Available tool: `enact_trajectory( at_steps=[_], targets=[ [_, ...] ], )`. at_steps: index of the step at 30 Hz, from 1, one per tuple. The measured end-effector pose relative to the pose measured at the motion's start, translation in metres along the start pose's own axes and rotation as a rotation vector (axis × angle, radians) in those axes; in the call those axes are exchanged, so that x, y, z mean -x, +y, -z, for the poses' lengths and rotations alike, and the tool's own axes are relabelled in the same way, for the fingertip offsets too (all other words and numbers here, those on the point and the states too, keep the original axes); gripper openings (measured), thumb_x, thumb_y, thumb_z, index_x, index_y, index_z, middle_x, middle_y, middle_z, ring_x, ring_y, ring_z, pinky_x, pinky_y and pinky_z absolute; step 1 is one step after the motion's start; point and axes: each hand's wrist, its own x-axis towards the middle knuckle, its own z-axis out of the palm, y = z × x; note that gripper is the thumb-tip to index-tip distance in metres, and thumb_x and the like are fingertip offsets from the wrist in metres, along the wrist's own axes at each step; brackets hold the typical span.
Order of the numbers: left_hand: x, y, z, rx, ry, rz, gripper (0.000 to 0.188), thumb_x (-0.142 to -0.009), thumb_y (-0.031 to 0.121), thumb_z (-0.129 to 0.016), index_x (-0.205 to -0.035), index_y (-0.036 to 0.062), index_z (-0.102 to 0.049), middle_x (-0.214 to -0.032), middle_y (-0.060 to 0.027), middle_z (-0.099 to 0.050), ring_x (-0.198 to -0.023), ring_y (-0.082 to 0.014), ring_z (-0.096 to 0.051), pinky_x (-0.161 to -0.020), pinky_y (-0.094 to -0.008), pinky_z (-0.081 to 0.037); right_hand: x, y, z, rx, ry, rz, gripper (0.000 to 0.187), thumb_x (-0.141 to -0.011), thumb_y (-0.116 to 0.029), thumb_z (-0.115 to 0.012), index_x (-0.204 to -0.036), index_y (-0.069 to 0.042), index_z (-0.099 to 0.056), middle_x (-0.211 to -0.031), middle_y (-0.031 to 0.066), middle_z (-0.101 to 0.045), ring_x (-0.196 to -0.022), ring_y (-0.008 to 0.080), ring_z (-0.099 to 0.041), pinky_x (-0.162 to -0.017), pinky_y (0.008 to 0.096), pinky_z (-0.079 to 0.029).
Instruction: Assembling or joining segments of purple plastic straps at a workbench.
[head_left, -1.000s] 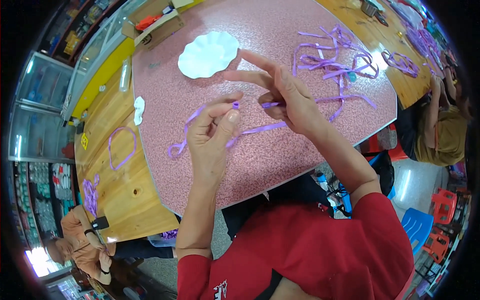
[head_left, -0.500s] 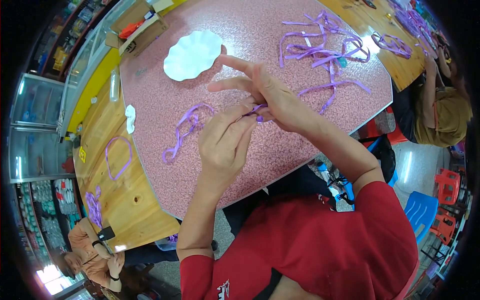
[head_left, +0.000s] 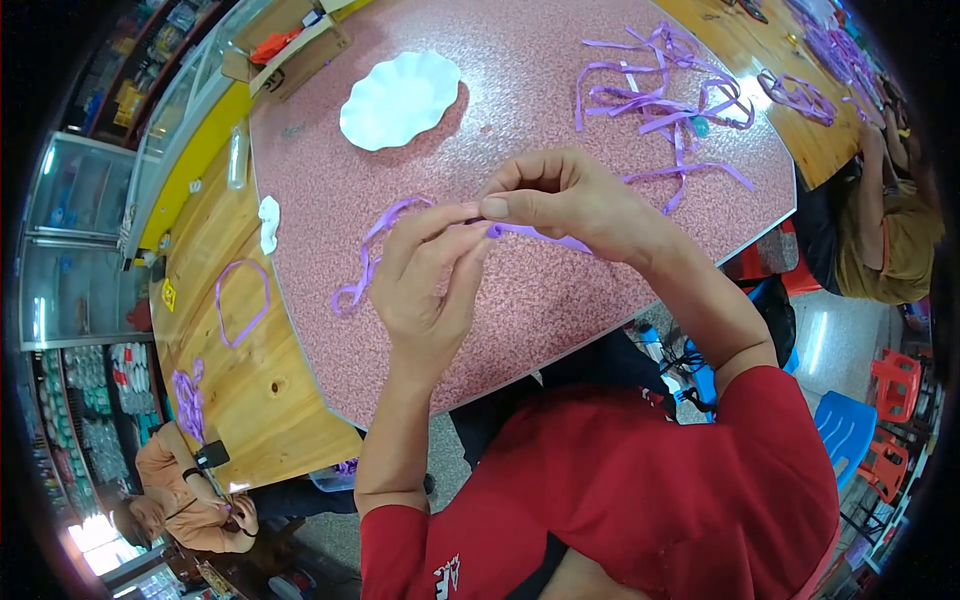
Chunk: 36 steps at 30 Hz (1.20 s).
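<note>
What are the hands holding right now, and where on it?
Both hands, left hand and right hand, pinch one purple ribbon mid-length between fingertips; its looped end trails onto the pink table.

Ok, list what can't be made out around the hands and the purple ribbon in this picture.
- Head view: where the left hand and right hand pinch the purple ribbon, the fingers cover the strip, so any fold or knot there is hidden.
- Head view: the ribbon pile is too tangled to count strips.
- Head view: the small white thing by the pink table's edge is too small to identify.
</note>
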Motion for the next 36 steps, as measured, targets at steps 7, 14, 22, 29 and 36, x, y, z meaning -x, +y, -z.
enact_trajectory(
  at_steps=[7,14,22,29,36],
  targets=[
    [0.015,-0.009,0.004,0.405,0.118,0.382,0.01,-0.087,0.0,-0.068,-0.096,0.0016,-0.065,-0.089,-0.0031,-0.06,-0.069,-0.008,-0.049,-0.063,-0.0217,-0.04,0.005,0.001,0.01,-0.511,0.006,-0.141,0.017,-0.093,-0.02,-0.066,-0.098,-0.003,-0.068,-0.066,-0.0074,-0.051,-0.05,-0.0007,-0.031,-0.044,0.0172,-0.021],
    [0.019,-0.002,-0.011,0.734,0.202,0.7,0.01,-0.093,0.007,-0.064,-0.102,0.0022,-0.064,-0.087,-0.003,-0.065,-0.069,-0.0052,-0.05,-0.061,-0.0211,-0.04,0.002,0.009,0.001,-0.682,-0.068,-0.111,0.018,-0.094,-0.019,-0.064,-0.101,-0.002,-0.064,-0.07,-0.0065,-0.05,-0.051,-0.0007,-0.029,-0.044,0.0177,-0.02],
    [0.019,0.005,-0.011,0.878,0.352,0.744,0.012,-0.093,0.007,-0.064,-0.104,0.0029,-0.064,-0.099,-0.0111,-0.07,-0.069,-0.0094,-0.056,-0.064,-0.0247,-0.046,-0.001,0.012,-0.008,-0.469,0.021,-0.027,0.013,-0.09,-0.011,-0.068,-0.102,-0.006,-0.067,-0.071,-0.0067,-0.053,-0.054,0.0015,-0.032,-0.047,0.0197,-0.023],
    [0.022,0.002,-0.008,0.937,0.358,0.744,0.013,-0.092,0.006,-0.065,-0.105,0.0035,-0.064,-0.099,-0.0104,-0.07,-0.069,-0.0117,-0.058,-0.066,-0.0276,-0.048,-0.001,0.019,-0.015,-0.248,0.092,0.109,0.016,-0.09,-0.011,-0.069,-0.104,-0.005,-0.07,-0.089,-0.0001,-0.068,-0.062,0.0019,-0.047,-0.053,0.018,-0.036],
    [0.02,0.005,-0.006,0.711,0.285,0.644,0.014,-0.09,0.003,-0.067,-0.104,0.0025,-0.067,-0.093,-0.0037,-0.065,-0.079,-0.0081,-0.054,-0.071,-0.0229,-0.043,0.009,0.016,-0.016,0.011,0.194,0.244,0.014,-0.091,-0.01,-0.068,-0.102,-0.001,-0.07,-0.091,0.0027,-0.07,-0.086,0.008,-0.062,-0.076,0.0229,-0.051]
  ],
)
